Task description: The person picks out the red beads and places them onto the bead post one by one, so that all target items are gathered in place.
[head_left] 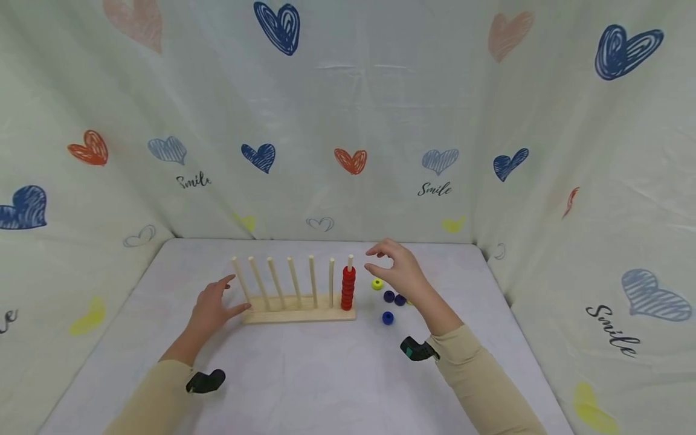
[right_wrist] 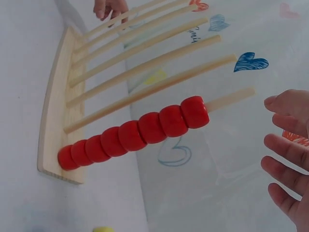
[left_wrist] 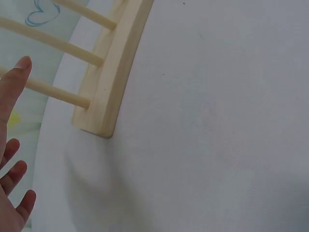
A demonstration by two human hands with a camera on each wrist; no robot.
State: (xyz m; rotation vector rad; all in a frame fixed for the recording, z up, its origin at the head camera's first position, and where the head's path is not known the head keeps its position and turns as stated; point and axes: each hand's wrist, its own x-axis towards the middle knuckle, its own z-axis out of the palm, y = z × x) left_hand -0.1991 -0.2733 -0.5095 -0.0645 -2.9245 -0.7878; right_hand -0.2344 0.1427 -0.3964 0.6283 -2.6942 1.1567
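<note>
A wooden peg rack [head_left: 299,316] stands on the table, with several upright pegs in a row. Its rightmost peg carries a stack of red beads [right_wrist: 131,136], and the bare tip of that peg [right_wrist: 231,100] sticks out above them. The other pegs hold no beads. My left hand [head_left: 212,307] is at the rack's left end, thumb and fingers spread around the outermost peg [left_wrist: 58,92]. Just right of the beaded peg's tip, my right hand [head_left: 399,270] hovers with thumb and fingers apart and nothing between them.
To the right of the rack, under and beside the right forearm, lie loose beads: a yellow bead [head_left: 377,283], two dark blue beads [head_left: 388,296] and a brighter blue bead [head_left: 388,318]. Another yellow bead is partly hidden. A heart-patterned curtain [head_left: 380,109] encloses the table's back and sides.
</note>
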